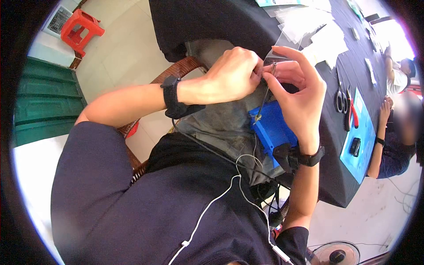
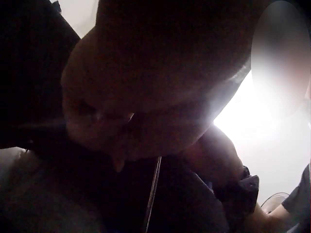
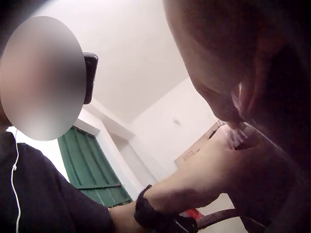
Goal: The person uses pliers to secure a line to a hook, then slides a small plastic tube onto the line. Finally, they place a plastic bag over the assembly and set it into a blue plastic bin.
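In the head view my left hand (image 1: pixel 232 75), its fingers curled, pinches at the tip of a thin dark strand (image 1: pixel 264 99). My right hand (image 1: pixel 304 90) meets it there, thumb and a finger pinching the strand beside a small silvery piece (image 1: pixel 274 68), index finger raised. The strand runs down to a yellowish knot (image 1: pixel 257 118) by a blue box (image 1: pixel 276 128) on the lap. The left wrist view has my left hand (image 2: pixel 136 97) dark above the strand (image 2: pixel 153 194). Both hands touch in the right wrist view; what lies between the fingertips is too small to tell.
On the black-covered table (image 1: pixel 327 176) lie clear plastic bags (image 1: pixel 327 42), scissors (image 1: pixel 341 101), red-handled pliers (image 1: pixel 354 115) and a blue sheet (image 1: pixel 360 154) with a black object (image 1: pixel 355 147). Another person (image 1: pixel 397 132) sits across. A red stool (image 1: pixel 81 31) stands at the upper left.
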The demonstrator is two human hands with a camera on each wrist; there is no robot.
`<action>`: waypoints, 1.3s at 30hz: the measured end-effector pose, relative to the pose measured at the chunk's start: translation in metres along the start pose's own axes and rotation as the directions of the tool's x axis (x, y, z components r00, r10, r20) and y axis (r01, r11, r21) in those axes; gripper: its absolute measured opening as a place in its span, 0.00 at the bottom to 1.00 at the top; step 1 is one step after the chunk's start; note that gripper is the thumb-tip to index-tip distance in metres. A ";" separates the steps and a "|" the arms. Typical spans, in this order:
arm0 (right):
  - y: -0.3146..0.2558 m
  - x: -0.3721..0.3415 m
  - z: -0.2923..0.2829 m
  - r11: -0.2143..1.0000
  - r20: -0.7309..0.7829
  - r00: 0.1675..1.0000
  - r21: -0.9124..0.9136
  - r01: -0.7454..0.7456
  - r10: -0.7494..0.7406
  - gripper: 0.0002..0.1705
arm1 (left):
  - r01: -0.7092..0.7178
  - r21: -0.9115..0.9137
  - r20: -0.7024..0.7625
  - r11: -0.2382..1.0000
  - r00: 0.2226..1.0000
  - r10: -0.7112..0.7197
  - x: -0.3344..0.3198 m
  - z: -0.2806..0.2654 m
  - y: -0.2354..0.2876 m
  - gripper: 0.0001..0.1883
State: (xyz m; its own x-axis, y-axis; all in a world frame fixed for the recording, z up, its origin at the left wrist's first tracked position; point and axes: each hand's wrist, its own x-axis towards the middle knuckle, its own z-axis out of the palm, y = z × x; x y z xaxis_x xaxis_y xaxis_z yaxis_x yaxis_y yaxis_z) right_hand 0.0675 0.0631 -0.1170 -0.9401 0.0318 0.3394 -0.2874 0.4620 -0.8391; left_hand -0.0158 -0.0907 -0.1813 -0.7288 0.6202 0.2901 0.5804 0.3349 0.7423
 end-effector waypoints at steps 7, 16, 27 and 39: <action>0.008 -0.002 0.006 0.999 -0.022 0.999 -0.045 0.022 -0.023 0.24 | -0.013 0.013 -0.046 1.000 0.999 0.013 -0.003 -0.005 -0.004 0.05; 0.014 -0.009 0.011 0.998 -0.083 0.996 0.052 0.043 -0.038 0.38 | 0.049 -0.022 -0.048 0.999 0.998 -0.050 0.002 -0.013 -0.008 0.06; 0.025 -0.022 0.019 0.989 -0.149 0.989 0.140 0.039 -0.017 0.37 | 0.162 -0.603 -0.126 0.782 0.948 -0.293 0.012 -0.027 -0.006 0.11; 0.032 -0.024 0.023 0.984 -0.218 0.976 0.167 0.059 -0.022 0.32 | 0.120 -0.895 -0.069 0.429 0.914 -0.400 0.031 -0.061 0.003 0.19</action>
State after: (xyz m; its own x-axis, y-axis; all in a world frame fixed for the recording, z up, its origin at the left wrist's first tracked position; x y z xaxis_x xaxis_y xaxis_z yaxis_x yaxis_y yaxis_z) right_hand 0.0770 0.0567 -0.1619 -0.8710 0.2137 0.4423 -0.3694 0.3086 -0.8766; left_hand -0.0585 -0.1131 -0.1331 -0.9233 0.3840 0.0096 -0.1642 -0.4170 0.8940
